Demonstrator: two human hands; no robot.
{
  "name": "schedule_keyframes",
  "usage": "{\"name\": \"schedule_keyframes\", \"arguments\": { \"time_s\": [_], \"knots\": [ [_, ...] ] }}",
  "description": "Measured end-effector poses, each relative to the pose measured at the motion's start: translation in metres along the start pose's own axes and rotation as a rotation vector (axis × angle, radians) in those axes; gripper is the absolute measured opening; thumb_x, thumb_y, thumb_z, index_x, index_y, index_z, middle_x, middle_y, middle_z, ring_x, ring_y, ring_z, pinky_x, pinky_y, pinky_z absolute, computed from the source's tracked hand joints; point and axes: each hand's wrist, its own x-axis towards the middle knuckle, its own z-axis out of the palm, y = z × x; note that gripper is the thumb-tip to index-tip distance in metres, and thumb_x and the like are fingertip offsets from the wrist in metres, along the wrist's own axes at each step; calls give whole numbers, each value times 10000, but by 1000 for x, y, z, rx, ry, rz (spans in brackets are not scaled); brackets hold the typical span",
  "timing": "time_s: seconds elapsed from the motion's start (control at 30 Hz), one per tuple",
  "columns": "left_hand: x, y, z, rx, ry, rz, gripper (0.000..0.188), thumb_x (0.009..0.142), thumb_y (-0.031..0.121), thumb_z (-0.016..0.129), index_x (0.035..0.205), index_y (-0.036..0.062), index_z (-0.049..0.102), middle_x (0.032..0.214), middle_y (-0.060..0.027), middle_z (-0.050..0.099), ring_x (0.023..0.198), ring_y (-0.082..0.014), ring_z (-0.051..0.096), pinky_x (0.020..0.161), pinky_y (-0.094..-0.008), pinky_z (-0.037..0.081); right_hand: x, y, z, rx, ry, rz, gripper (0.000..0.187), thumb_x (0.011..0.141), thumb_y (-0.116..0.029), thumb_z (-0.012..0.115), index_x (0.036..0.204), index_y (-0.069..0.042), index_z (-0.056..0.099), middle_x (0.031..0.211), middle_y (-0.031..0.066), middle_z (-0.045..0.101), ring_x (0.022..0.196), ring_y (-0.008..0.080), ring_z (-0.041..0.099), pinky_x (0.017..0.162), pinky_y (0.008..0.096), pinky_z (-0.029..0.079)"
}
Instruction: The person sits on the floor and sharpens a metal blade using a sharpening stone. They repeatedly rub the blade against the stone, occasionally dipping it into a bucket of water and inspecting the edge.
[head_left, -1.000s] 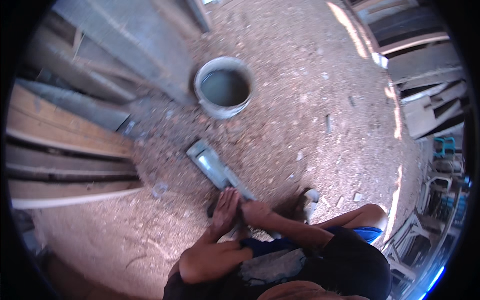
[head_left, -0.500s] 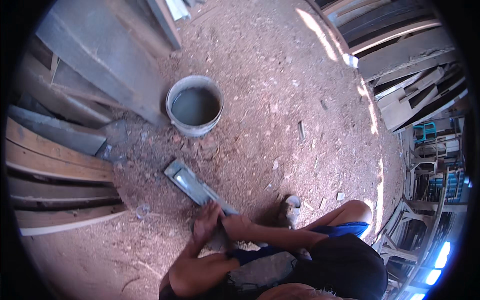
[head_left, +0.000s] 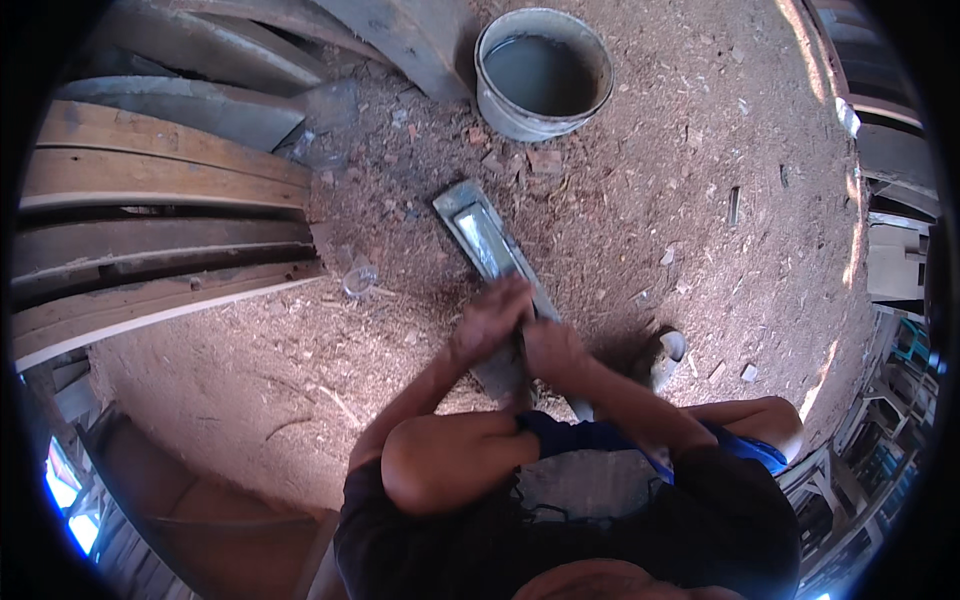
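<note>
A pale grey-green, wet-looking whetstone [head_left: 481, 240] lies on a long narrow board [head_left: 452, 200] that slants across the ground from far left toward my lap. My left hand [head_left: 493, 315] is on the near part of the stone, fingers pressed together and somewhat blurred. Right beside it, my right hand [head_left: 556, 350] is closed in a fist over the board. Whatever lies between or under the two hands is hidden. Beyond the stone stands a round, pale bucket [head_left: 545, 128] with grey, cloudy liquid inside.
Stacked wooden planks [head_left: 170, 180] reach in from the left. A clear plastic cup [head_left: 360, 281] lies by their ends. Brick bits [head_left: 544, 162] and wood chips litter the dirt floor. A pale rounded thing [head_left: 672, 346] sits right of my hands. More timber [head_left: 895, 260] stands far right.
The view has swung, so bucket, stone and planks appear higher and farther right. My hands stay together at the stone, the left one now reaching over more of it.
</note>
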Motion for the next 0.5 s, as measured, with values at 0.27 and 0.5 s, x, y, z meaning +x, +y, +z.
{"name": "schedule_keyframes", "arguments": {
  "time_s": [0.27,0.5],
  "knots": [
    [90,-12,-79,53,-78,-113,715,834,-35,640,1519,62,458,1461,-227,555,1360,-420,517,1109,-473,474,64,10,-90,-188,42,-325,307,907,-131,589,1169,29,583,944,228,727,895,396,739,769,497,599],
    [19,4,-7,138,91,-17,379,833,51,686,1210,17,659,1262,-189,691,1216,-374,658,1065,-477,526,-11,-7,-53,143,-75,-72,774,952,-108,558,1601,-5,148,1107,291,713,982,431,732,843,529,592]
  ]
}}
